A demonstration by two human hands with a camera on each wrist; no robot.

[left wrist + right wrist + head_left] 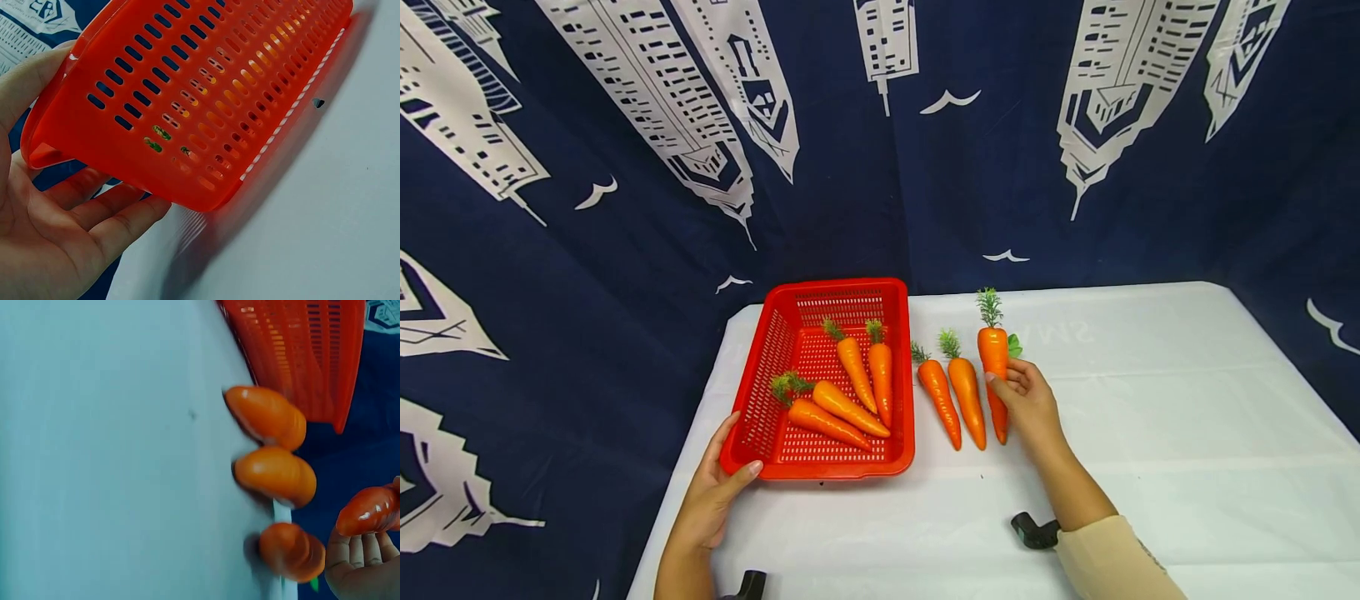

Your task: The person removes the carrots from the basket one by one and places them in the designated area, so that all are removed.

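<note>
My left hand (pixel 706 500) grips the near left corner of a red plastic basket (pixel 912 375), thumb over the rim and fingers along the outside. Inside the basket lie several orange carrots (pixel 850 408) with green tops. My right hand (pixel 1033 408) holds a carrot (pixel 992 346) right of the basket, its leafy top pointing away. Two more carrots, one (pixel 938 400) nearer the basket and one (pixel 966 396) beside it, lie on the table. In the right wrist view, a third lying carrot (pixel 292 551) shows below the held carrot (pixel 369 512); the head view mostly hides it.
White cloth covers the table (pixel 1187 433). Behind it hangs a dark blue curtain (pixel 970 183) with white building prints. A black device part (pixel 1033 531) sits by the right wrist, another (pixel 751 585) by the left. A small dark speck (pixel 319 103) lies near the basket.
</note>
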